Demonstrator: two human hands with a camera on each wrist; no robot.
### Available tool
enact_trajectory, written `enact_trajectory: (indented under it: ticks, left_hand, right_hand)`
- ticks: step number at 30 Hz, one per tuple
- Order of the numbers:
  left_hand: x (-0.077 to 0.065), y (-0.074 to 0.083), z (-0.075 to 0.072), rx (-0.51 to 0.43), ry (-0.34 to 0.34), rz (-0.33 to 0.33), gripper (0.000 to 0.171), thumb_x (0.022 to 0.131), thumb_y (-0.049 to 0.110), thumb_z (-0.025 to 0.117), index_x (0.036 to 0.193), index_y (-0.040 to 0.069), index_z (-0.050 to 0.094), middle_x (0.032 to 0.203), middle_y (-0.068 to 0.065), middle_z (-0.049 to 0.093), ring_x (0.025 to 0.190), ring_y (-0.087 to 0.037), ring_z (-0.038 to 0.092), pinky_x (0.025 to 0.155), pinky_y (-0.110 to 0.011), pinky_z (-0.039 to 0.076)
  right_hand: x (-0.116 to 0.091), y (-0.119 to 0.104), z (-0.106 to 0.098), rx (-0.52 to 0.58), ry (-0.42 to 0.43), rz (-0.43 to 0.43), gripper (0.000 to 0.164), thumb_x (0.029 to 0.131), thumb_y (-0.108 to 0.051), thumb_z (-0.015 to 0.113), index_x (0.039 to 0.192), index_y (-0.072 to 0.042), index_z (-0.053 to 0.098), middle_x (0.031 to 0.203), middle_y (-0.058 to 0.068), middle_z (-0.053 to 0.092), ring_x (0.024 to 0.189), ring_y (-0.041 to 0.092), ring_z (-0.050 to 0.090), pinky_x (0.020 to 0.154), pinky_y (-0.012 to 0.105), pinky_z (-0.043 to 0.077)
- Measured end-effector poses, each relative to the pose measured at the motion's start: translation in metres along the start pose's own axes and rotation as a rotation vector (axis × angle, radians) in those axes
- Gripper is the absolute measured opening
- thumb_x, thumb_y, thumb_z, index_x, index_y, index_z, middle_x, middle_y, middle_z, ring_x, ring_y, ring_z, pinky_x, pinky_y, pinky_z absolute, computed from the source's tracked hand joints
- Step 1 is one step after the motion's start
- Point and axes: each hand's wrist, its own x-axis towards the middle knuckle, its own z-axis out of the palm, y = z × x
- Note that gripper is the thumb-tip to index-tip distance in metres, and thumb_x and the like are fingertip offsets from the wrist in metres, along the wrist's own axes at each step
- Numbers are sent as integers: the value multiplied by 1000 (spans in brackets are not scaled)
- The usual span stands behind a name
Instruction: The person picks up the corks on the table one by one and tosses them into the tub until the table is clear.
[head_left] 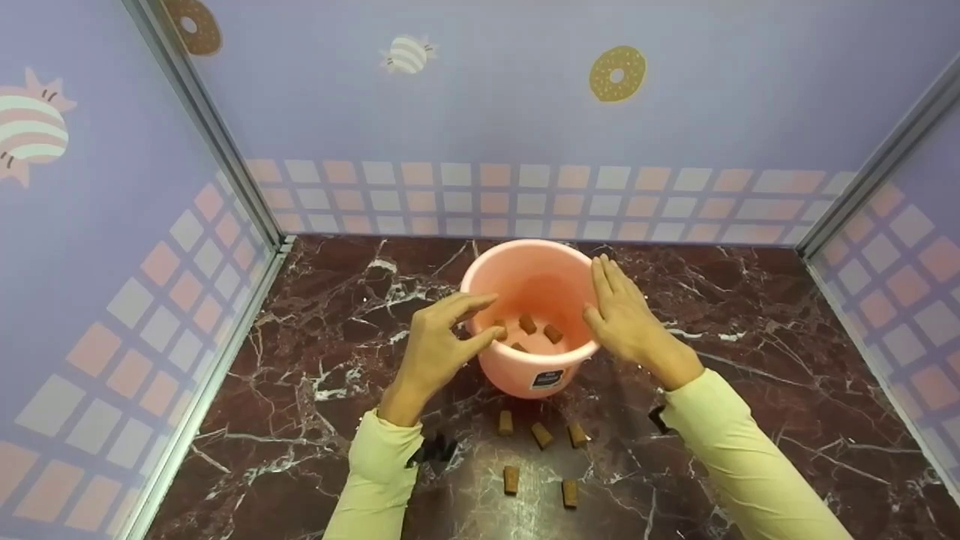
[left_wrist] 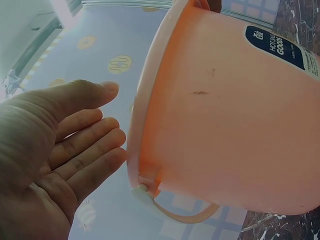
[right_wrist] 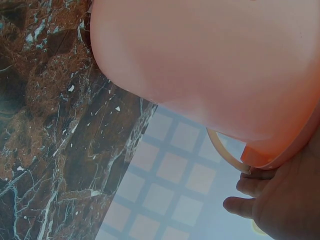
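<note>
A pink plastic bucket (head_left: 501, 373) stands upright in the middle of the head view, a dark label on its front. Inside lie several brown tapered corks (head_left: 553, 334). At its left rim is my left hand (head_left: 442, 339), thumb and fingers apart with nothing between them; whether a fingertip touches the rim I cannot tell. My right hand (head_left: 628, 324) rests against the right rim, its fingers straight and its thumb over the edge. In the right wrist view, the fingers are beside the pale handle (right_wrist: 225, 153), partly hidden behind the rim.
Several more corks (head_left: 506, 423) lie on the dark red marbled tabletop (head_left: 330, 330) in front of the bucket. Patterned panels (head_left: 495, 90) enclose the table at the back and both sides. Metal strips (head_left: 217, 135) run along the corners.
</note>
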Motion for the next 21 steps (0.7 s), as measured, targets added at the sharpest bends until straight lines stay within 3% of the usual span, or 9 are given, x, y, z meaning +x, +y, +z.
enact_trajectory:
  ticks: [3,10,17,21]
  left_hand:
    - [-1,1,-1,11,4,6,43,78,2,93,118,-5,77,105,-13,78,76,-20,71,82,-39,65]
    - [-6,4,-3,14,12,4,41,80,0,91,118,-5,77,108,-15,78,77,-27,73,84,-39,65]
    - [-14,6,-7,34,34,2,40,80,1,92,117,-2,78,116,-14,77,103,-28,75,99,-35,60]
    - [-18,7,-9,38,37,7,40,79,0,92,117,-2,78,115,-13,78,101,-28,75,98,-35,60]
  right_hand:
    - [0,0,0,-1,-1,0,76,107,-20,46,162,16,7,170,35,4,158,50,6,129,59,3]
    - [0,0,0,4,-5,9,76,107,-21,45,162,15,7,171,35,3,159,50,4,129,58,3]
    - [0,-1,0,1,3,4,76,107,-21,45,162,15,7,170,35,4,159,50,5,130,58,3]
    - [-1,-1,1,-2,22,-13,75,106,-18,46,161,17,9,170,36,6,158,51,8,129,60,6]
